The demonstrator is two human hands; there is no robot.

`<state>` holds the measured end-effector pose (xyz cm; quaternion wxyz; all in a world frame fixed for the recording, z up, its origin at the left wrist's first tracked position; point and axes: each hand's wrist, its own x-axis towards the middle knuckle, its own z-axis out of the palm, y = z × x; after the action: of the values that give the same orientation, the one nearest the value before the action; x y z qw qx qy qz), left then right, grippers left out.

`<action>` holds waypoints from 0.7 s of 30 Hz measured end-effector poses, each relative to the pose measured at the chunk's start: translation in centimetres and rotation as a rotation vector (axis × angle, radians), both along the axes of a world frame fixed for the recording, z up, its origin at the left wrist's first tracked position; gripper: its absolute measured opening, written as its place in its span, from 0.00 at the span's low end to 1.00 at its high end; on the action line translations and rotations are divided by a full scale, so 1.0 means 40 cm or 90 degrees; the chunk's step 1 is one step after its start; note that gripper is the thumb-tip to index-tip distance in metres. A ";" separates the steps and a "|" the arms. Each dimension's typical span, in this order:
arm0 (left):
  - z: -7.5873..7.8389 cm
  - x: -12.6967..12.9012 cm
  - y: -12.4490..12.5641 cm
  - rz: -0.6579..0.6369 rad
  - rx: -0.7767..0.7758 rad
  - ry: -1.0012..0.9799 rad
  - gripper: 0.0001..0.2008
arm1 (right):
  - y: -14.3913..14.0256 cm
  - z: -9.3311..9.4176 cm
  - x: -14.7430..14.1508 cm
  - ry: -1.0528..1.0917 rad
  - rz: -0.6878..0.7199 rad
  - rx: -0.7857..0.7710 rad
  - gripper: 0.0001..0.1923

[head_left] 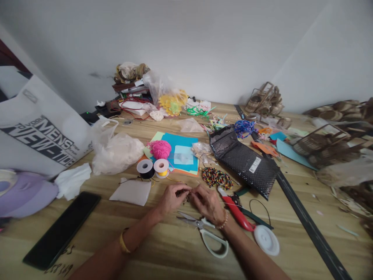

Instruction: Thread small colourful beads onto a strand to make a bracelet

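Observation:
My left hand [174, 199] and my right hand [206, 202] meet over the middle of the table, fingertips pinched close together. Small dark bits [186, 200] show between and below the fingers, too small to name. Open-bladed scissors [199, 224] with pale handles lie just below my right hand, partly under its wrist. Beyond that hand sits a heap of multicoloured bead strings [216, 178]. To its right are a red-handled cutter [237, 212], dark green-handled pliers [252, 214] and a white spool [266, 240]. A thin pale line runs rightward from near my right hand.
Left of my hands are a small white packet [131, 192], a black-thread spool [145, 169], a yellow-thread spool [161, 168], pink yarn [160, 149] and a black phone-like slab [61, 229]. A black bubble mailer [244, 161] and a dark strip [309, 225] lie right. Small baskets [320, 142] stand farther right.

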<state>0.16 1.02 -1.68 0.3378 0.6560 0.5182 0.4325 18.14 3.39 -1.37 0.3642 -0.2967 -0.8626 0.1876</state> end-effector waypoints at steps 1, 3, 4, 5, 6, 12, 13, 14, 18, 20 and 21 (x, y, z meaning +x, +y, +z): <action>0.002 -0.001 0.000 -0.003 -0.010 -0.006 0.10 | 0.000 0.001 0.000 0.001 0.001 -0.003 0.07; 0.007 -0.004 0.000 -0.009 -0.025 -0.019 0.09 | 0.000 0.003 0.001 0.000 0.003 -0.006 0.07; 0.008 -0.005 0.000 -0.011 -0.027 -0.027 0.09 | 0.000 0.004 0.002 0.000 0.003 -0.004 0.07; 0.009 -0.006 -0.001 -0.013 -0.027 -0.033 0.08 | 0.000 0.005 0.002 -0.001 0.002 -0.002 0.07; 0.009 -0.007 -0.001 -0.014 -0.027 -0.038 0.08 | 0.000 0.006 0.002 -0.001 0.001 0.000 0.07; 0.002 -0.008 0.000 -0.009 -0.036 -0.044 0.08 | 0.000 0.007 -0.001 0.006 0.001 0.001 0.07; 0.002 -0.008 0.000 -0.011 -0.041 -0.045 0.08 | 0.000 0.008 -0.001 0.006 -0.001 0.002 0.07; 0.002 -0.007 0.000 -0.011 -0.047 -0.045 0.08 | 0.000 0.008 -0.001 0.006 -0.003 0.003 0.07; 0.008 -0.006 0.000 -0.011 -0.059 -0.042 0.09 | 0.001 0.008 -0.001 0.007 -0.004 0.004 0.08; 0.010 -0.006 0.000 -0.013 -0.058 -0.042 0.09 | 0.002 0.006 -0.001 0.006 -0.006 0.005 0.08; 0.011 -0.006 -0.001 -0.014 -0.056 -0.043 0.09 | 0.002 0.004 -0.001 0.005 -0.007 0.005 0.08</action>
<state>-0.08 1.00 -1.23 0.3885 0.6311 0.5178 0.4274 18.10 3.46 -1.20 0.3699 -0.2992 -0.8602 0.1835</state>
